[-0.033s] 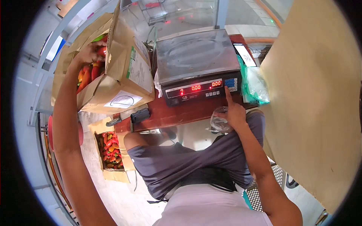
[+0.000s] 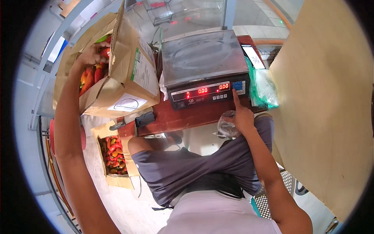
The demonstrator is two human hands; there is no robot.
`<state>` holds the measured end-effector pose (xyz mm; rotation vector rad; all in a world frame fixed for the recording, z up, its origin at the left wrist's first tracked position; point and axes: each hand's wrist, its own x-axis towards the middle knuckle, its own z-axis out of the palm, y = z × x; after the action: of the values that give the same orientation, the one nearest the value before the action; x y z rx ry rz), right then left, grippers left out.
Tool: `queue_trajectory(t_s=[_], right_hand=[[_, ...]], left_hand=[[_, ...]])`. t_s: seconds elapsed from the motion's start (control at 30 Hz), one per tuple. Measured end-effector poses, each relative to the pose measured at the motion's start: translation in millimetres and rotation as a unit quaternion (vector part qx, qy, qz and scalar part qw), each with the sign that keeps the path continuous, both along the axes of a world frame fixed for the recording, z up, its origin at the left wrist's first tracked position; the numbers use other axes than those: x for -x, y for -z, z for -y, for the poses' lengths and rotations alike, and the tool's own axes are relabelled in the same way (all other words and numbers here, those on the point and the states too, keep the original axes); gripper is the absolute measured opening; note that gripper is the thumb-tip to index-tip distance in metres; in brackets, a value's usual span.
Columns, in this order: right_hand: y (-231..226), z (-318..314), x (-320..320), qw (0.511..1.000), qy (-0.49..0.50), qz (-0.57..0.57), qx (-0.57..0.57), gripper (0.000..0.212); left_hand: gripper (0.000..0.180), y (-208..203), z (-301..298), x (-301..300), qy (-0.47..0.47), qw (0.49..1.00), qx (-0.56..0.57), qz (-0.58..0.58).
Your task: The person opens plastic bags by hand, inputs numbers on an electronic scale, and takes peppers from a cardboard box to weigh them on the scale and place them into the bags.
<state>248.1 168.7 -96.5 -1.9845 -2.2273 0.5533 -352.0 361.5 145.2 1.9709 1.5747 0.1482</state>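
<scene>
My left hand [image 2: 90, 55] is inside a tall brown cardboard box [image 2: 126, 85] at the left, its fingers curled at a red pepper [image 2: 105, 52] and partly hidden by the box flap. Longer red and orange peppers [image 2: 89, 80] lie just below that hand. At the table's front right, my right hand [image 2: 244, 119] stretches its index finger to the blue keypad [image 2: 239, 86] of a digital scale [image 2: 202, 58]. The other fingers of that hand are closed on a clear plastic bag [image 2: 226, 129], which hangs beneath. The scale's metal pan is bare, and its red display is lit.
On the reddish table [image 2: 171, 123] lie a knife [image 2: 126, 121] and a black object [image 2: 145, 119]. Green and clear plastic bags [image 2: 265, 89] and a phone [image 2: 253, 55] sit right of the scale. A floor box [image 2: 115, 156] holds several peppers; a pale board [image 2: 327, 97] stands right.
</scene>
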Motion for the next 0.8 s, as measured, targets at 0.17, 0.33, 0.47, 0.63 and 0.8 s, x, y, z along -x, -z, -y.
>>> queue_trajectory(t_s=[0.17,0.33,0.47,0.63,0.8], right_hand=[[-1,-3,2,0.999,0.002,-0.021,0.026,0.140],[4,-3,-10,1.000,0.007,-0.031,0.003,0.141],[6,0,-5,0.999,0.008,-0.041,-0.018,0.141],[6,1,-8,0.999,0.030,-0.038,0.010,0.140],[6,1,-11,0.999,0.019,-0.021,-0.037,0.141]], left_hand=[[0.069,-1,0,8,0.049,0.999,-0.001,0.014],[0.062,-3,2,-27,-0.047,0.998,0.014,0.031],[0.061,-4,1,2,-0.005,1.000,-0.014,-0.012],[0.062,3,-1,12,0.007,0.999,-0.021,0.038],[0.061,0,-3,-2,-0.017,0.999,0.011,0.036]])
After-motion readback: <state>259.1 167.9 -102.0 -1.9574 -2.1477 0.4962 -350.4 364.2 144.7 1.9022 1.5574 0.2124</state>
